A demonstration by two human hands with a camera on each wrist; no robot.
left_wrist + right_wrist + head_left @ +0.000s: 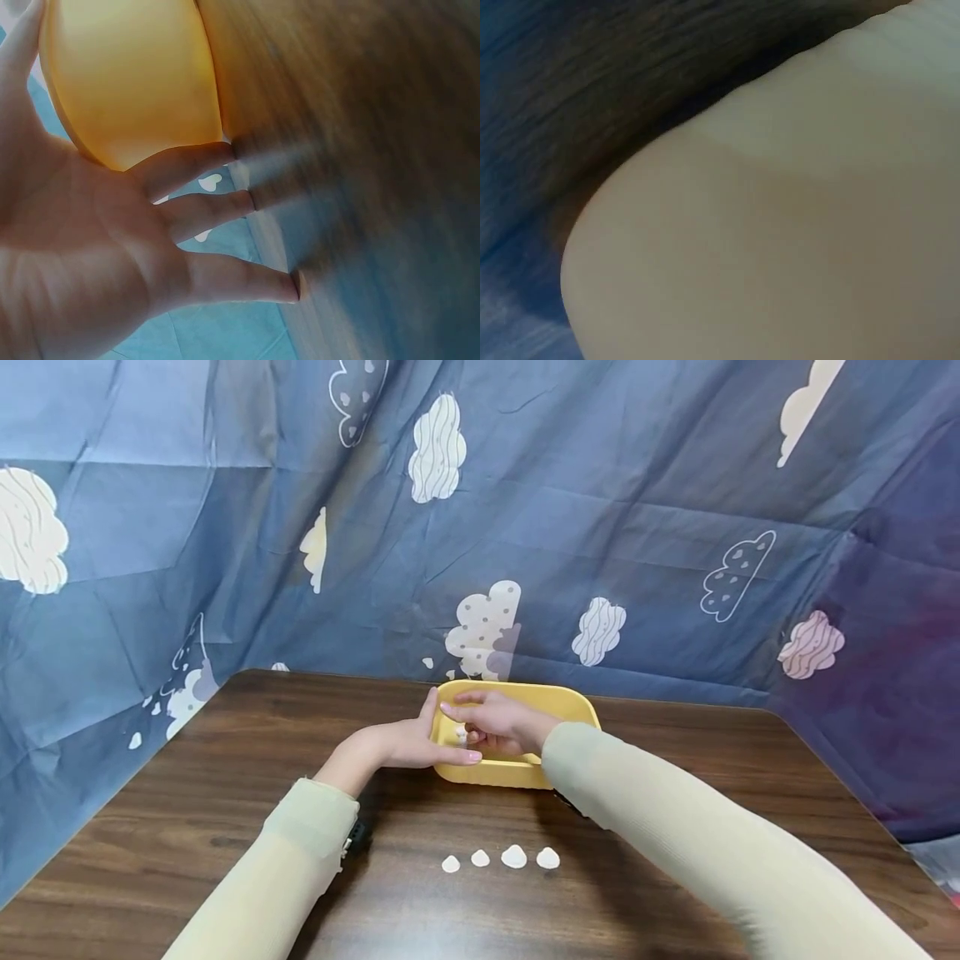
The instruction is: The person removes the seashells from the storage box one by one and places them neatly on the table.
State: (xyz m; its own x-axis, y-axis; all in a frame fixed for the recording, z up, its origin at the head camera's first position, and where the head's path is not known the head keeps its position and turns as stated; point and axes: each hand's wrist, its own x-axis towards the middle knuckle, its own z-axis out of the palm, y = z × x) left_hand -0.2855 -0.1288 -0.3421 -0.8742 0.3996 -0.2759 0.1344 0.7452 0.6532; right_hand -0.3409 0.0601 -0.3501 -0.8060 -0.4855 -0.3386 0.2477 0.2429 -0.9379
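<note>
My left hand (401, 743) braces the left end of a yellow bin (517, 774), its thumb and fingers spread around the end wall. In the left wrist view the palm faces the bin (139, 75), and straight fingertips touch the wooden surface. My right hand (498, 722) reaches down into the bin with partly bent fingers. Small white pieces (461, 732), shell-like in shape, show beside its fingertips; whether it pinches one is unclear. The right wrist view is filled mostly by a pale sleeve (780, 225), so that hand is hidden there.
Several white shell-shaped pieces (513, 857) lie in a row on the dark wooden table (187, 827), nearer than the bin. Blue cloth (525, 543) with cloud prints hangs behind the table and along its sides.
</note>
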